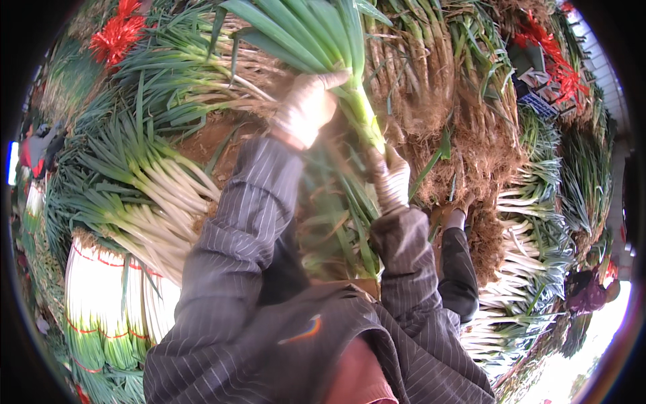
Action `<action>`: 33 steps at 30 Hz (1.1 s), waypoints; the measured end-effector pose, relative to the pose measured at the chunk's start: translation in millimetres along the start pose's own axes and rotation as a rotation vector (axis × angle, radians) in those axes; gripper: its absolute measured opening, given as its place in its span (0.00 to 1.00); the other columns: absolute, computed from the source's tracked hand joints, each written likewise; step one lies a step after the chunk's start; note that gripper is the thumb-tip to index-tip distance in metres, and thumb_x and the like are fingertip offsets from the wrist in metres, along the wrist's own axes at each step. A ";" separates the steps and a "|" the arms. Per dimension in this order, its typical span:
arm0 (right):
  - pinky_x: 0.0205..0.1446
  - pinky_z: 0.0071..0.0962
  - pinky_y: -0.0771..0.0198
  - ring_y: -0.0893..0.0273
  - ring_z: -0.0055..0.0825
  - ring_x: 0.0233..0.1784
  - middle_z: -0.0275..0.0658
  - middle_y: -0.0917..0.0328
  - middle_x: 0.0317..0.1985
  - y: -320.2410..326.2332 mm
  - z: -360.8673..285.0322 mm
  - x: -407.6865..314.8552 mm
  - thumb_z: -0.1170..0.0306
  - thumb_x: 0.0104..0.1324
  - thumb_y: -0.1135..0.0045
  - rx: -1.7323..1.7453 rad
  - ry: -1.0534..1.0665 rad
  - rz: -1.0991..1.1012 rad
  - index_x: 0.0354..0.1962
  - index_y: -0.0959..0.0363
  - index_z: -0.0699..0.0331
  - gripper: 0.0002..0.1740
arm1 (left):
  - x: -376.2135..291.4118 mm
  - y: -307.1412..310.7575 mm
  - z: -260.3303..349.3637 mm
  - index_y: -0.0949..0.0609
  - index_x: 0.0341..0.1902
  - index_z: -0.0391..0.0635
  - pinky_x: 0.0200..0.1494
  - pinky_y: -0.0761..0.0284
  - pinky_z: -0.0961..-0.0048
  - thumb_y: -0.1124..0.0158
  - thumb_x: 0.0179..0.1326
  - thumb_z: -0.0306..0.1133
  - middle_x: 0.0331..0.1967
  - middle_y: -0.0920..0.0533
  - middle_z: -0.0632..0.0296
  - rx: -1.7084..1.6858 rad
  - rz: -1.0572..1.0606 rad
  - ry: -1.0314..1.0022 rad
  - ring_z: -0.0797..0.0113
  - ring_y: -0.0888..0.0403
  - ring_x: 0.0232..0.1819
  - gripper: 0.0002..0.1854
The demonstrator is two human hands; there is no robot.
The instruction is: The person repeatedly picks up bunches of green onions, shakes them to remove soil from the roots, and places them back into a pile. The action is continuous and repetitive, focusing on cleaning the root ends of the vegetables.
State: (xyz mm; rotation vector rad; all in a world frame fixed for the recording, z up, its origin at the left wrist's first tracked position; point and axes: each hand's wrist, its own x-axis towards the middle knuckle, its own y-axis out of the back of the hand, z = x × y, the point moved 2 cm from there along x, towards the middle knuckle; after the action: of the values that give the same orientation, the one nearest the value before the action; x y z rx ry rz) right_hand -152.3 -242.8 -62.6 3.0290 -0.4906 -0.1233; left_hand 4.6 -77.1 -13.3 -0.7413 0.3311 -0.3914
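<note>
My left hand (309,105), in a pale covering, grips a large green onion (364,113) where its thick leaves fan out from the stalk. My right hand (392,177), its covering banded with light wrapping, closes around the stalk's lower end. The onion is held slanted, leaves towards the top of the view. Its root end is hidden by my right hand. Below and between my forearms, loose green leaves (348,227) lie in a blurred heap.
Peeled white-stemmed onions (161,184) lie at left, above tied bundles (96,283). Unpeeled onions with earthy roots (419,76) are piled ahead and right. More peeled onions (509,283) line the right. Red ties (118,38) and people (588,290) are farther off.
</note>
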 end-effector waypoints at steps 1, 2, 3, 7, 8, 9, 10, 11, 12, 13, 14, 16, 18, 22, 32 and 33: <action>0.25 0.22 0.37 0.33 0.17 0.21 0.31 0.23 0.27 -12.4 -11.8 -0.4 0.47 0.62 0.36 0.067 -0.025 0.012 0.53 0.25 0.67 0.34 | -3.3 -5.2 0.2 0.19 0.42 0.43 0.46 0.28 0.77 0.31 0.59 0.38 0.34 0.18 0.61 0.053 0.031 -0.028 0.72 0.24 0.36 0.14; 0.30 0.24 0.34 0.32 0.19 0.26 0.33 0.23 0.28 -20.0 -21.4 -5.5 0.44 0.56 0.33 0.134 -0.091 0.047 0.44 0.24 0.66 0.33 | -6.6 -10.1 1.3 0.18 0.42 0.42 0.50 0.29 0.75 0.30 0.58 0.35 0.35 0.17 0.60 0.104 0.017 -0.073 0.71 0.24 0.39 0.12; 0.36 0.26 0.31 0.30 0.21 0.31 0.34 0.23 0.28 -23.5 -29.0 -11.3 0.40 0.51 0.30 0.197 -0.143 0.065 0.35 0.23 0.65 0.34 | -9.6 -13.6 2.6 0.18 0.42 0.42 0.55 0.30 0.74 0.29 0.56 0.31 0.36 0.17 0.60 0.141 0.015 -0.145 0.69 0.23 0.42 0.11; 0.28 0.21 0.44 0.39 0.14 0.24 0.25 0.32 0.21 -21.1 -51.3 -28.5 0.42 0.52 0.30 0.254 -0.176 0.022 0.38 0.19 0.61 0.31 | -9.8 -9.4 -0.6 0.19 0.50 0.41 0.54 0.25 0.71 0.26 0.52 0.27 0.46 0.16 0.61 0.389 0.095 -0.128 0.67 0.19 0.46 0.20; 0.28 0.21 0.44 0.40 0.14 0.24 0.25 0.31 0.24 -20.0 -54.5 -29.6 0.41 0.52 0.30 0.256 -0.213 -0.013 0.44 0.20 0.59 0.33 | -9.3 -6.0 -2.5 0.18 0.48 0.41 0.51 0.23 0.70 0.29 0.55 0.27 0.42 0.15 0.62 0.366 0.012 -0.217 0.67 0.19 0.44 0.16; 0.28 0.20 0.44 0.40 0.14 0.24 0.25 0.30 0.25 -18.7 -56.8 -31.3 0.41 0.53 0.31 0.305 -0.266 -0.022 0.45 0.20 0.58 0.33 | -7.6 0.2 -12.0 0.18 0.45 0.41 0.51 0.23 0.66 0.30 0.55 0.26 0.40 0.16 0.59 0.223 0.051 -0.084 0.64 0.20 0.44 0.13; 0.27 0.19 0.44 0.39 0.14 0.24 0.26 0.29 0.26 -19.3 -58.8 -31.6 0.40 0.54 0.32 0.361 -0.307 -0.050 0.45 0.21 0.58 0.33 | -7.7 6.1 -22.5 0.18 0.41 0.40 0.50 0.24 0.63 0.30 0.56 0.26 0.38 0.16 0.57 0.061 0.046 0.009 0.62 0.21 0.44 0.10; 0.26 0.18 0.44 0.39 0.14 0.24 0.26 0.28 0.27 -19.9 -60.3 -31.7 0.40 0.55 0.33 0.419 -0.347 -0.080 0.46 0.22 0.58 0.33 | -7.5 11.8 -33.1 0.17 0.38 0.40 0.50 0.24 0.60 0.31 0.56 0.26 0.37 0.16 0.55 -0.099 0.039 0.100 0.59 0.22 0.44 0.07; 0.25 0.17 0.42 0.34 0.15 0.27 0.27 0.25 0.31 -20.5 -62.6 -31.5 0.41 0.59 0.37 0.486 -0.311 -0.088 0.46 0.23 0.58 0.31 | -9.1 13.9 -46.1 0.19 0.40 0.38 0.39 0.20 0.56 0.34 0.59 0.30 0.37 0.17 0.52 -0.077 -0.057 0.066 0.57 0.21 0.42 0.09; 0.21 0.18 0.40 0.33 0.17 0.23 0.29 0.26 0.27 -19.7 -65.4 -30.5 0.43 0.60 0.37 0.542 -0.231 -0.117 0.41 0.24 0.58 0.27 | -15.1 15.3 -67.4 0.20 0.42 0.37 0.37 0.20 0.59 0.37 0.61 0.34 0.36 0.18 0.52 0.113 -0.092 0.187 0.59 0.20 0.40 0.12; 0.18 0.19 0.39 0.33 0.19 0.19 0.30 0.26 0.24 -18.4 -67.0 -30.0 0.44 0.61 0.38 0.589 -0.167 -0.143 0.35 0.24 0.59 0.25 | -21.7 14.8 -85.7 0.22 0.44 0.36 0.35 0.19 0.63 0.41 0.63 0.38 0.36 0.18 0.52 0.194 -0.216 0.300 0.60 0.19 0.38 0.15; 0.16 0.22 0.36 0.32 0.22 0.15 0.31 0.28 0.19 -9.1 -65.6 -29.5 0.45 0.61 0.37 0.616 -0.174 -0.120 0.27 0.28 0.57 0.24 | -36.6 13.2 -106.6 0.23 0.48 0.35 0.36 0.17 0.65 0.53 0.68 0.50 0.40 0.19 0.50 0.751 -0.572 0.447 0.60 0.18 0.39 0.26; 0.18 0.22 0.34 0.31 0.22 0.16 0.31 0.27 0.20 5.7 -62.0 -29.1 0.44 0.60 0.37 0.677 -0.202 -0.126 0.34 0.28 0.58 0.25 | -44.3 9.6 -93.1 0.19 0.41 0.37 0.34 0.21 0.67 0.50 0.67 0.49 0.35 0.18 0.53 0.812 -0.671 0.134 0.63 0.19 0.34 0.24; 0.20 0.19 0.34 0.30 0.21 0.19 0.31 0.26 0.23 29.2 -47.5 -31.1 0.43 0.61 0.39 0.585 -0.268 -0.209 0.50 0.29 0.61 0.32 | -32.0 7.5 -18.9 0.22 0.52 0.43 0.50 0.25 0.66 0.30 0.56 0.45 0.42 0.18 0.57 0.832 -0.282 0.070 0.64 0.20 0.44 0.25; 0.32 0.27 0.21 0.19 0.28 0.29 0.44 0.18 0.33 -5.2 -58.9 -2.6 0.44 0.63 0.42 -0.759 0.125 0.198 0.43 0.23 0.66 0.30 | -33.2 -6.6 -7.4 0.24 0.50 0.41 0.51 0.22 0.54 0.29 0.57 0.35 0.42 0.19 0.55 -0.110 -0.046 0.051 0.55 0.19 0.45 0.20; 0.32 0.29 0.20 0.17 0.29 0.34 0.44 0.17 0.39 -12.5 -66.4 4.5 0.47 0.64 0.44 -0.756 0.133 0.323 0.46 0.22 0.64 0.28 | -36.0 -6.4 -6.7 0.23 0.49 0.41 0.51 0.23 0.55 0.30 0.58 0.34 0.41 0.19 0.56 -0.117 0.001 0.080 0.56 0.19 0.45 0.19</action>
State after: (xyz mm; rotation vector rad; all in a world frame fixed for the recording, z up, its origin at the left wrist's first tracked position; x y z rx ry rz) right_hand -138.2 -228.6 2.1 2.1805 -0.7139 -0.0662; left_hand -31.2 -68.9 -7.9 -0.8408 0.4326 -0.4038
